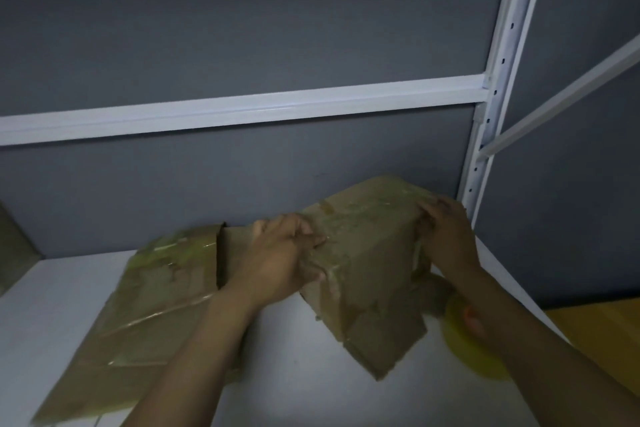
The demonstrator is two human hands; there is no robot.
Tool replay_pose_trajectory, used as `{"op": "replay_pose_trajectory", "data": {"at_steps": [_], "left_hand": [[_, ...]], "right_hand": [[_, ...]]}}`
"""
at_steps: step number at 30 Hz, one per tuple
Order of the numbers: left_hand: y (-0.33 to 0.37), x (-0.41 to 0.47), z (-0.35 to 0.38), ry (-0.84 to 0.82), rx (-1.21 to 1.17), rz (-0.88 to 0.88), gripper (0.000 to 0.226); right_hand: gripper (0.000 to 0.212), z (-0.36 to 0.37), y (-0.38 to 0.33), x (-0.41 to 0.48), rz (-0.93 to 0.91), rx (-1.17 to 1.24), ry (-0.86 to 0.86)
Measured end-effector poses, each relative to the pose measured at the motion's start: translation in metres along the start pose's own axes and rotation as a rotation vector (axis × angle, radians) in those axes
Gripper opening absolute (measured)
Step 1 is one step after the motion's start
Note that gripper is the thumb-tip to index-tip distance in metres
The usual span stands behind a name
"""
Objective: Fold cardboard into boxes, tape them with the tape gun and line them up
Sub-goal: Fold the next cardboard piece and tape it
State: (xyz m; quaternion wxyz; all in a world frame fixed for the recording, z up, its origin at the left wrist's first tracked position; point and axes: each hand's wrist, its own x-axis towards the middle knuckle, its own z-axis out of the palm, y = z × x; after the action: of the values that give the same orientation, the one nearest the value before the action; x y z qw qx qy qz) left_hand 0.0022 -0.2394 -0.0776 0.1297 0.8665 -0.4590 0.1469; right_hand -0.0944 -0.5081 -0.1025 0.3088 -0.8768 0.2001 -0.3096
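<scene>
no text, label, brand or number legible anywhere.
cardboard box (pixel 360 246): brown faces under glossy tape, motion-blurred, no print readable.
flat cardboard (pixel 156 288), just left of the box: taped over, nothing readable.
yellow tape roll (pixel 453 322), below right of the box: partly hidden, no marking readable.

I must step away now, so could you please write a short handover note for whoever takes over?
Left hand grips the half-formed box on its left side; right hand grips its right end.
The box is held tilted over the white shelf, lower flaps loose.
The flat cardboard lies left of it; the yellow tape roll lies under the right forearm.
Done: box opened up.
Left: close flaps, tape, line up.
</scene>
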Motion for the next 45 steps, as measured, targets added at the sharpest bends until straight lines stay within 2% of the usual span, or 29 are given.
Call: {"op": "replay_pose_trajectory", "data": {"at_steps": [2, 5, 10, 12, 14, 18, 23, 26, 28, 30, 34, 37, 39, 40, 43, 45], "left_hand": [[-0.005, 0.003, 0.005, 0.019, -0.094, 0.019, 0.069], [-0.005, 0.002, 0.01, -0.015, -0.259, -0.019, 0.077], [0.025, -0.006, 0.009, 0.189, -0.056, 0.145, 0.077], [0.035, -0.01, 0.019, 0.264, -0.104, 0.198, 0.07], [0.041, -0.013, 0.028, 0.262, -0.131, 0.168, 0.068], [0.056, -0.005, 0.036, 0.186, -0.044, 0.011, 0.068], [0.067, 0.011, 0.041, 0.123, 0.044, -0.033, 0.066], [0.077, 0.013, 0.044, 0.109, 0.067, -0.086, 0.059], [0.089, 0.017, 0.048, 0.125, 0.034, -0.137, 0.054], [0.101, 0.018, 0.05, 0.128, 0.025, -0.215, 0.061], [0.109, 0.012, 0.053, 0.16, 0.086, -0.278, 0.064], [0.134, 0.0, 0.052, 0.343, 0.081, -0.201, 0.052], [0.166, -0.009, 0.052, 0.465, -0.043, -0.173, 0.043], [0.183, -0.011, 0.05, 0.45, -0.148, -0.184, 0.042], [0.217, -0.013, 0.044, 0.239, -0.492, -0.352, 0.057], [0.222, -0.012, 0.041, 0.178, -0.748, -0.414, 0.055]], "right_hand": [[0.04, 0.001, 0.0, -0.003, 0.002, 0.014, -0.1], [0.056, 0.0, -0.011, -0.015, 0.084, 0.095, -0.197], [0.085, 0.004, -0.038, -0.045, 0.148, 0.326, -0.381], [0.082, 0.007, -0.041, -0.045, 0.126, 0.367, -0.402], [0.07, 0.008, -0.04, -0.037, 0.148, 0.377, -0.397], [0.053, -0.001, -0.035, -0.017, 0.043, 0.173, -0.395], [0.05, -0.041, 0.013, -0.04, 0.039, -0.199, -0.222], [0.048, -0.063, 0.069, -0.06, 0.184, -0.543, -0.268], [0.035, -0.066, 0.104, -0.069, 0.31, -0.627, -0.349], [0.024, -0.064, 0.125, -0.076, 0.364, -0.584, -0.406], [0.014, -0.065, 0.128, -0.083, 0.347, -0.485, -0.349], [0.02, -0.073, 0.113, -0.09, 0.249, -0.352, -0.265], [0.025, -0.08, 0.102, -0.097, 0.17, -0.234, -0.173], [0.026, -0.084, 0.094, -0.099, 0.137, -0.179, -0.133], [0.028, -0.098, 0.063, -0.101, 0.056, 0.032, -0.023], [0.029, -0.108, 0.045, -0.095, 0.039, 0.214, 0.018]]}}
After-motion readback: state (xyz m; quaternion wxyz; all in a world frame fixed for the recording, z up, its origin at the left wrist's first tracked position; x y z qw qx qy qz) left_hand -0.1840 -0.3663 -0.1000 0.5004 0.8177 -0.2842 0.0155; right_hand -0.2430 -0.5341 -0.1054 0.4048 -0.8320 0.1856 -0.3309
